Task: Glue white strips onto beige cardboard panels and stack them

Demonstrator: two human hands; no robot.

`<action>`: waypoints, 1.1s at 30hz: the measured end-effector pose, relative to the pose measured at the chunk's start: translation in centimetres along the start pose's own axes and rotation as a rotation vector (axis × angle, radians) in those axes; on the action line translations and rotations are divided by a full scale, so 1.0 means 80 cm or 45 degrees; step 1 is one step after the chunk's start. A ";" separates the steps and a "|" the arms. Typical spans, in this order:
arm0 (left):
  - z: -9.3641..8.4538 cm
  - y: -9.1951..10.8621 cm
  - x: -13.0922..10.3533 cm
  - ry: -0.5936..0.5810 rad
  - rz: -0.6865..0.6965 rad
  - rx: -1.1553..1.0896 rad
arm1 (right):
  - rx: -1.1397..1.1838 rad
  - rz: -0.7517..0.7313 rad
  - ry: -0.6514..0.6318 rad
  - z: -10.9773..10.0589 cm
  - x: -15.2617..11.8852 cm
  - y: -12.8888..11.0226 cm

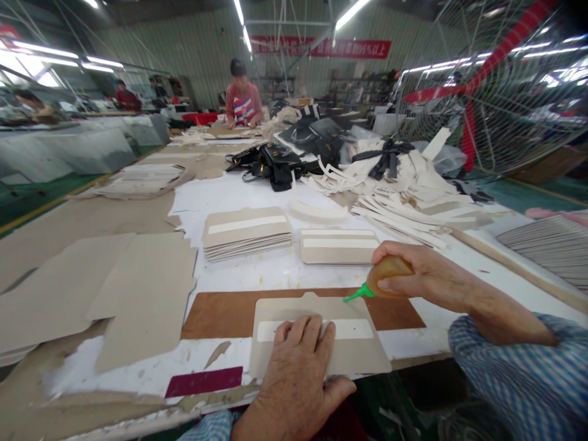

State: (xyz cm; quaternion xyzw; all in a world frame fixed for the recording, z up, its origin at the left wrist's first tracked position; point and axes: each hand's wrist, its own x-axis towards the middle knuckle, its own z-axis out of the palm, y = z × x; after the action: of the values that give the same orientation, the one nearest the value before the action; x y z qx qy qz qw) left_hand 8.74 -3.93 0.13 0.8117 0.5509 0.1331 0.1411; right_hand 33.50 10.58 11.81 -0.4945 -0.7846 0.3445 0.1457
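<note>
Resting flat on the beige panel [356, 354], the left hand [298, 370] has fingers slightly spread, gripping nothing; panel's at the worktop's [229, 277] near edge, long axis left-right. Right hand [416, 269]'s wrapped round a squeeze bottle [389, 272], green nozzle [357, 293] right at the panel's far edge, can't tell if touching.

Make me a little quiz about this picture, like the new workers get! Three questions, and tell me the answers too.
1. What colour is the nozzle of the squeeze bottle?
A) red
B) green
C) blue
2. True or false: the left hand rests on a beige panel.
3. Fill in: the bottle is held in the person's ____ hand.

Key: 1. B; 2. True; 3. right, so it's the right hand.
</note>
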 end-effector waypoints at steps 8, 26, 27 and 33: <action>0.000 0.000 0.001 -0.008 0.009 0.003 | 0.102 0.034 -0.013 0.005 -0.001 0.014; -0.003 0.004 0.001 0.024 0.007 -0.005 | 0.083 -0.077 -0.015 0.038 0.026 -0.022; -0.003 0.004 0.001 0.020 0.006 -0.006 | 0.081 -0.082 -0.015 0.041 0.027 -0.024; -0.002 0.003 0.001 0.004 -0.005 -0.006 | 0.091 -0.123 -0.017 0.053 0.035 -0.036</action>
State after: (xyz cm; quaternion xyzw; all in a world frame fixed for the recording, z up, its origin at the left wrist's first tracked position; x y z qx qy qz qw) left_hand 8.92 -3.95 0.42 0.8101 0.5525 0.1353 0.1422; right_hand 27.84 10.55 10.37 -0.4482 -0.7957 0.3683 0.1745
